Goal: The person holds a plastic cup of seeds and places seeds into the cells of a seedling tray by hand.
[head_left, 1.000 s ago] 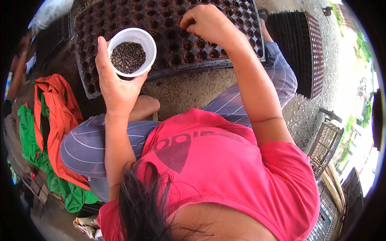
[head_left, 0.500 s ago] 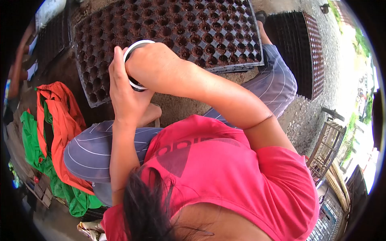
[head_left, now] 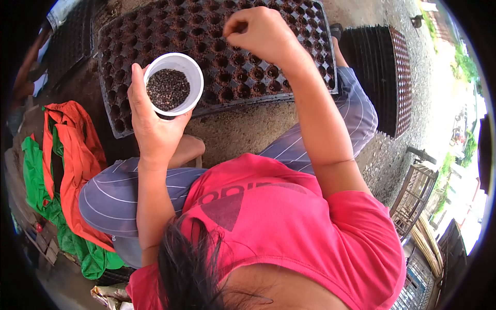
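My left hand (head_left: 155,132) is wrapped round a white plastic cup (head_left: 178,62), tilted so that its inside faces me. Small dark and greyish seeds (head_left: 168,92) lie in the bottom of the cup. Up and to the right, my right hand (head_left: 264,35) hangs above a black seedling tray (head_left: 214,80) with its fingers curled into a pinch. Whatever those fingertips hold, if anything, is too small or hidden to make out. Brown soil fills the tray's many round cells, several of which show hollows.
A tall stack of black seedling trays (head_left: 374,77) stands to the right, and more trays (head_left: 70,44) are at the upper left. Orange cloth (head_left: 77,155) and green cloth (head_left: 72,248) lie by my left knee. A wooden crate (head_left: 413,196) sits at the far right.
My right hand has come out of the cup and moved up and right over the seedling tray. The cup now shows its seeds, still in my left hand.
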`<state>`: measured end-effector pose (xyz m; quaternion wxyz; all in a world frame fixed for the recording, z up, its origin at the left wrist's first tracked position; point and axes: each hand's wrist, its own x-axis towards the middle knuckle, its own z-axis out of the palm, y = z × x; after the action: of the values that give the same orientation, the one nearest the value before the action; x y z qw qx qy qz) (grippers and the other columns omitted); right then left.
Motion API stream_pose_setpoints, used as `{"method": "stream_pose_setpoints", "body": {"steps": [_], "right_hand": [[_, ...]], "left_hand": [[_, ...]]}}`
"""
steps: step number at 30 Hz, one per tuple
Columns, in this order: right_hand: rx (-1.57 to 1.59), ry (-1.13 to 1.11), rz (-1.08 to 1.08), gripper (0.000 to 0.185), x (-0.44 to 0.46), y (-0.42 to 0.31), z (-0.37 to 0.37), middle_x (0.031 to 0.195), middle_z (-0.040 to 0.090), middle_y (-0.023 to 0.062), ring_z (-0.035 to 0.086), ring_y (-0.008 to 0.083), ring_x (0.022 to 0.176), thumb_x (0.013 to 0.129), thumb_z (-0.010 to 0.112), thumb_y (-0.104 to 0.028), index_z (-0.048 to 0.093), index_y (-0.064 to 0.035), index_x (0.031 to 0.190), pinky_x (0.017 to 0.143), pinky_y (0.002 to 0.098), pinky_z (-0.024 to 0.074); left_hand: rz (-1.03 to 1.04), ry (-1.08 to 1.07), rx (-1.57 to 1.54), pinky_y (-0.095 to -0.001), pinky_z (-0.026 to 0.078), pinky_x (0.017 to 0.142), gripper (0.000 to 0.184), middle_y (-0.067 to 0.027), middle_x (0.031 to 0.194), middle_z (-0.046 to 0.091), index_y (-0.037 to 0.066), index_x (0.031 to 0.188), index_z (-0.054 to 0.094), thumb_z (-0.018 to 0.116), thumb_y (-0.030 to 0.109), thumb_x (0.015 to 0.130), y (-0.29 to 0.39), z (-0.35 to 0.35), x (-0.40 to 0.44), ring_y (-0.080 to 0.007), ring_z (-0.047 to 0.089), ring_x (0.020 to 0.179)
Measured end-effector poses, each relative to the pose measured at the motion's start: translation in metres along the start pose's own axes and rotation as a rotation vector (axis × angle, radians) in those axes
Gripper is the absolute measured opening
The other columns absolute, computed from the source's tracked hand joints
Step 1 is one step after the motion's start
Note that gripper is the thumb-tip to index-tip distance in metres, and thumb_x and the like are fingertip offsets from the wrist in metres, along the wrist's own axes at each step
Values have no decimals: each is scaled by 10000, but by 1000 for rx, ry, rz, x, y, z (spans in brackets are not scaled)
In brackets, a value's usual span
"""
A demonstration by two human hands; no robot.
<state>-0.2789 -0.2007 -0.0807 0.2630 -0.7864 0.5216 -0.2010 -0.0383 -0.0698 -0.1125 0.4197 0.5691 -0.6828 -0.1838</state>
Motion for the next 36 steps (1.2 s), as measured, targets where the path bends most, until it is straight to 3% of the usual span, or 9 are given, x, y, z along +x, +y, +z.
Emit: {"method": "stream_pose_setpoints", "body": {"steps": [8,11,15,19,21,24,27,31,36], "right_hand": [[-110,-49,78,207,7,22,4,826,763,111,739,205,738,779,740,-145,799,-67,961,730,340,592],[-162,-23,121,211,13,23,5,897,761,129,729,316,866,750,709,-111,802,-106,939,839,413,577],[-199,77,-32,249,18,11,3,903,764,142,752,284,838,789,712,-139,787,-77,1018,809,380,593],[-46,-286,-308,175,-4,-63,10,811,743,151,740,308,777,765,682,-88,775,-40,905,702,402,594],[-367,-331,-408,135,-19,-89,24,776,721,178,737,329,764,773,684,-86,735,6,857,643,413,587],[-250,-268,-455,253,-23,-88,48,820,714,191,727,353,756,770,704,-96,682,58,969,620,427,583],[-230,-217,-492,194,-22,-92,50,782,713,160,727,345,730,772,693,-127,699,8,910,607,437,575],[-131,-362,-339,164,-13,-90,34,804,728,155,718,347,780,746,690,-67,730,0,891,689,433,580],[33,-23,18,191,26,-13,-6,826,755,117,734,273,767,739,720,-125,787,-78,911,757,382,583]], "left_hand": [[58,30,17,-473,462,1063,1181,-220,1365,526,26,1587,251,904,3,604,1,2,4,-400,547,1249],[46,12,17,-464,436,1089,1175,-221,1411,505,19,1592,243,918,44,630,0,1,3,-384,535,1278],[19,-18,6,-459,417,1107,1163,-222,1441,494,12,1596,239,927,89,661,0,2,3,-373,531,1295],[73,-13,24,-495,477,1038,1150,-235,1372,539,40,1579,258,895,20,622,7,9,5,-426,553,1237],[100,-39,12,-495,484,1034,1152,-225,1405,539,53,1585,241,903,79,642,13,9,5,-424,554,1247],[104,-54,-28,-498,486,1032,1152,-221,1406,541,51,1585,239,905,96,646,14,10,2,-423,556,1246],[74,-55,-37,-498,486,1030,1154,-224,1406,540,49,1586,238,905,89,644,12,9,-1,-423,559,1243],[84,-21,-9,-493,488,1030,1149,-234,1398,540,43,1583,246,903,77,641,11,5,2,-429,558,1240],[43,29,5,-484,488,1037,1160,-246,1369,548,27,1578,259,893,-2,607,3,-2,3,-427,563,1233]]}}
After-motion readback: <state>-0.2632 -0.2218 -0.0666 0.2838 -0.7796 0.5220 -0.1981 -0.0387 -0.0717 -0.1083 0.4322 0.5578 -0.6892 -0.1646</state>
